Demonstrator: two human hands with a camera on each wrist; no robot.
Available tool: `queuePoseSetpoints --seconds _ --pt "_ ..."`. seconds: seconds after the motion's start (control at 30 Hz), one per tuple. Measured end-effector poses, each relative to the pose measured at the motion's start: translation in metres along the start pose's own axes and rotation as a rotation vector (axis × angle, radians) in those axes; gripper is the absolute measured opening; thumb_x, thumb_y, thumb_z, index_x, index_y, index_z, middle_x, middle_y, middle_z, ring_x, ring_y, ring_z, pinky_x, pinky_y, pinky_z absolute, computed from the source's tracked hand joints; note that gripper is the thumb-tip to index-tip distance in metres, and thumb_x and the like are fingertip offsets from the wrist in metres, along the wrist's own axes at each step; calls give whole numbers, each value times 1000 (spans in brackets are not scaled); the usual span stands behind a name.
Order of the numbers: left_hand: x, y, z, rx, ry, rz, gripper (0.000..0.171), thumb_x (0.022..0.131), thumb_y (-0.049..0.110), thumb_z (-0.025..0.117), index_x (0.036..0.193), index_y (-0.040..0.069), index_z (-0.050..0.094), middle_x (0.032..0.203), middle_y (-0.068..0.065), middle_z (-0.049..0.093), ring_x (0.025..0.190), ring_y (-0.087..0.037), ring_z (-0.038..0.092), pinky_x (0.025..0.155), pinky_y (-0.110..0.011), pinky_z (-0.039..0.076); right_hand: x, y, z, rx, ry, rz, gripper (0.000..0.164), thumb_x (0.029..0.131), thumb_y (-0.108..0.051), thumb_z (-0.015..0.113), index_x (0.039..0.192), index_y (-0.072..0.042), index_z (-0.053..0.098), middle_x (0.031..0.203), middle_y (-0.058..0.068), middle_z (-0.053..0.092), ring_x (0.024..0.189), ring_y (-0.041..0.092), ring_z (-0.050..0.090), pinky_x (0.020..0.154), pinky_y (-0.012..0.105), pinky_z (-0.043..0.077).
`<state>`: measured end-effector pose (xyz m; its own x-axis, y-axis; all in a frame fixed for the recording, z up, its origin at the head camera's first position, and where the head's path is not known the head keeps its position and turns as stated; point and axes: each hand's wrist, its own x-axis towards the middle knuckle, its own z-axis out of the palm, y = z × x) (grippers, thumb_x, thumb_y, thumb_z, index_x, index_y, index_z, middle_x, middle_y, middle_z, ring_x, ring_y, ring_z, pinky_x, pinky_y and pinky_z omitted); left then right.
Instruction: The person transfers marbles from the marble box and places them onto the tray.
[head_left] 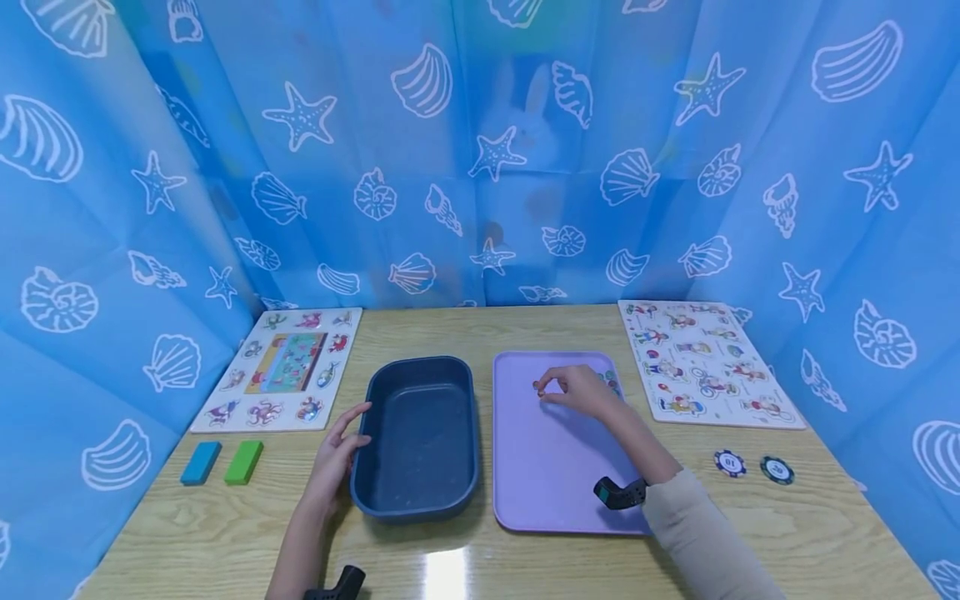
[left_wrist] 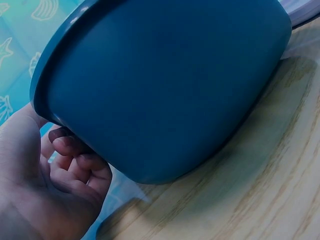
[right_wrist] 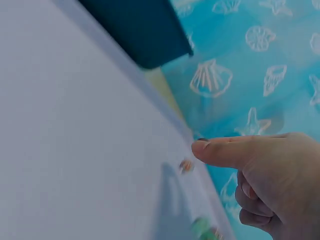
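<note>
My left hand (head_left: 335,457) grips the left rim of a deep dark blue plastic bin (head_left: 362,492), with curled fingers under its lip in the left wrist view. Over the back part of a lilac tray (head_left: 525,492), my right hand (head_left: 581,390) pinches a small orange-brown piece (head_left: 540,394) between thumb and index finger; the fingertips hide most of it. A similar small orange-brown piece (right_wrist: 186,166) lies on the tray just below those fingertips. Several small green pieces (head_left: 611,382) sit at the tray's back right corner, partly behind the hand.
Picture puzzle boards stand at the back left (head_left: 247,354) and back right (head_left: 712,367). A blue block (head_left: 201,463) and a green block (head_left: 243,462) lie left of the bin. Two poker chips (head_left: 730,463) lie right of the tray. A blue shell-print curtain (head_left: 480,208) surrounds the wooden table.
</note>
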<state>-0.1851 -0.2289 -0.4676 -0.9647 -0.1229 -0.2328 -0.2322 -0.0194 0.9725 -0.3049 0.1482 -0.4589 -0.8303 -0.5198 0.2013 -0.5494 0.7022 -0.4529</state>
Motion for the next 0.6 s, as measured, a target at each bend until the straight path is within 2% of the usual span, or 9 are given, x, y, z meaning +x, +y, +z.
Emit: queuePoseSetpoints --seconds 0.13,0.3,0.37,0.6 --pt "-6 7 3 2 -12 5 48 85 8 48 130 23 43 49 8 34 39 -6 33 43 -19 30 -10 12 2 -37 -11 45 11 78 -20 67 89 -17 68 55 -6 43 50 8 33 49 23 28" --pt "-2 7 5 8 -6 -7 47 85 9 47 130 24 43 49 8 34 39 -6 33 43 -19 30 -16 21 4 -35 -19 77 12 78 -18 67 89 -18 68 71 -6 59 58 8 43 55 24 34" --pt "0 6 5 13 -5 -10 48 85 9 47 130 25 43 50 8 34 39 -6 33 43 -19 30 -17 25 4 -16 -17 90 13 78 -19 67 91 -17 68 74 -6 61 59 9 43 56 24 34" --pt "10 -4 1 -9 0 -9 47 85 10 50 128 27 46 51 7 36 41 -7 35 43 -20 31 -23 30 -9 76 66 148 18 80 -21 65 96 -12 68 52 -5 38 48 9 34 47 24 31"
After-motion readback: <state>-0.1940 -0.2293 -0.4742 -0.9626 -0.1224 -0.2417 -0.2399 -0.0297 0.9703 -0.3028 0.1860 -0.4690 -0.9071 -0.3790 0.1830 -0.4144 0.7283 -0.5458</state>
